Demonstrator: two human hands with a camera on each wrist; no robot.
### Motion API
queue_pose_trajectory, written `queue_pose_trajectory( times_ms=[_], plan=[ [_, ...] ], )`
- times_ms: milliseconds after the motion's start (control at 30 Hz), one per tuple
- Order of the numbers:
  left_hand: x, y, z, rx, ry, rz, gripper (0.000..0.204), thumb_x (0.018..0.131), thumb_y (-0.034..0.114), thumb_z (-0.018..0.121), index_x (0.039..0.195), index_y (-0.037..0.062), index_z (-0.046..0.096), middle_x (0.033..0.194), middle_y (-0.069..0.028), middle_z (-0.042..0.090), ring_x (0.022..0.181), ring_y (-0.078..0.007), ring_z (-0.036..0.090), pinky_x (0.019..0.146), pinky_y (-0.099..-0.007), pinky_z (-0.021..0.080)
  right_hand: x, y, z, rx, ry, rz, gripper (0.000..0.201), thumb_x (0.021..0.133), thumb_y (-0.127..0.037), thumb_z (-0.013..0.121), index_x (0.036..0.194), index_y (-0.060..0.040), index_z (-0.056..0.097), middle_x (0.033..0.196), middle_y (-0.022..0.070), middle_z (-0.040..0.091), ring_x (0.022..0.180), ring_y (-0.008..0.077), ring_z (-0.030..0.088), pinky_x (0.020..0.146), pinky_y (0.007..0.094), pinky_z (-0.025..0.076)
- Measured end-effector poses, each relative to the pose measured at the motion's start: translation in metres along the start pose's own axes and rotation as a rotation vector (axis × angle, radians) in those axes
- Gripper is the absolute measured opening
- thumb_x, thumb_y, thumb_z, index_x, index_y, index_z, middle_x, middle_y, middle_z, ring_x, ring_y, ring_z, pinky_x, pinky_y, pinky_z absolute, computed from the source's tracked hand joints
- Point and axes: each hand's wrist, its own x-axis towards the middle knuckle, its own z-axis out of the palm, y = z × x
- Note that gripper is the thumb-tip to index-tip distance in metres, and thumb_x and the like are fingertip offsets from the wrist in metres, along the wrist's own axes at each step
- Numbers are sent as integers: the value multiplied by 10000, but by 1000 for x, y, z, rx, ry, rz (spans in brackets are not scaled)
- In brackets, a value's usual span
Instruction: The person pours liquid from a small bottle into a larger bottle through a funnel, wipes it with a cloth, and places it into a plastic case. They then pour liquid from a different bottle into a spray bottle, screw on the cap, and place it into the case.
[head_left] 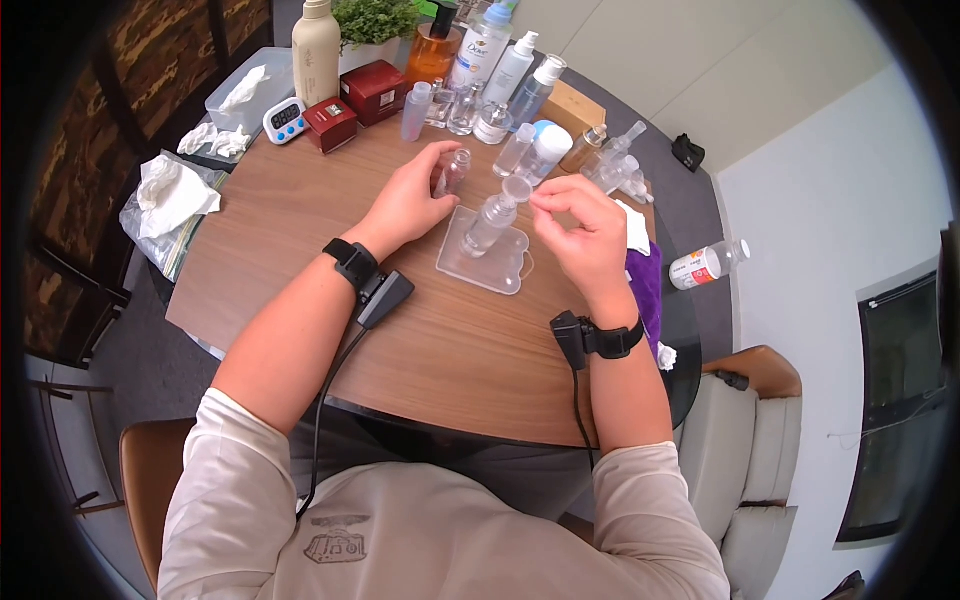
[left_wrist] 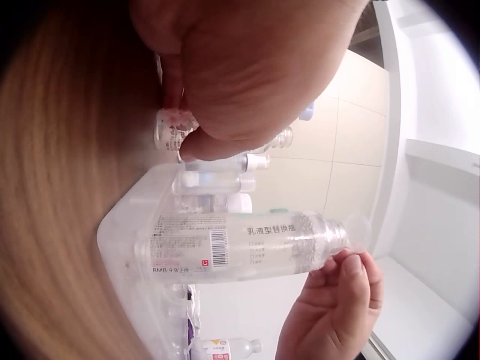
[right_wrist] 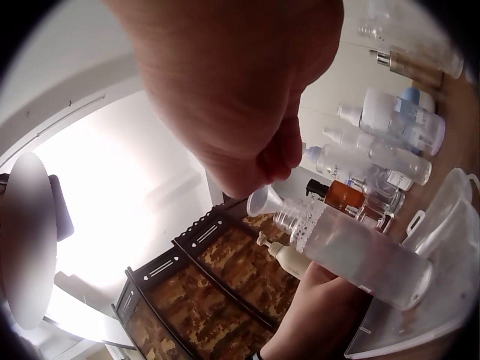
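Observation:
A clear bottle point(head_left: 484, 228) with a printed label and barcode stands upright on a shallow transparent plastic tray point(head_left: 487, 278). In its neck sits a small clear funnel point(right_wrist: 264, 201), its wide end up. My right hand point(head_left: 588, 230) pinches the funnel's rim between thumb and fingertips. On the tray's left, my left hand point(head_left: 412, 198) has its fingers and thumb around a smaller clear bottle point(head_left: 459, 170) with no cap. The left wrist view shows reddish print on this smaller bottle point(left_wrist: 174, 129), partly hidden behind the hand.
Behind the hands stand several bottles, including an amber pump bottle point(head_left: 432, 55), beside dark red boxes point(head_left: 374, 92) and a timer point(head_left: 285, 120). Crumpled tissues point(head_left: 172, 190) lie at the left edge. A purple cloth point(head_left: 643, 290) lies at the right, near a labelled bottle point(head_left: 697, 267).

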Motion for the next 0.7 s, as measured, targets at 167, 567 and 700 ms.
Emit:
queue_pose_trajectory(
  times_ms=[167,567,700],
  plan=[
    [-2,-1,-1,2,69,66,784,848,47,779,1553,73,435,1379,-172,626,1312,-273,610,1147,-416,482,0,0,-2,24,-12,-9,103,809,40,790,892,-15,768,938,76,776,831,184,753,740,287,590],
    [-6,2,-1,28,135,83,757,850,137,823,1527,84,488,1344,-173,640,1284,-273,613,1088,-419,503,0,-2,-1,-46,48,-5,114,805,35,801,900,-20,771,952,74,775,838,183,749,740,283,590],
    [-5,0,-1,32,146,99,749,850,141,825,1520,82,497,1338,-169,645,1273,-271,618,1072,-411,512,1,-3,-3,-5,-29,-22,107,816,36,797,903,-21,771,953,73,777,839,183,752,734,281,591]
  ],
)
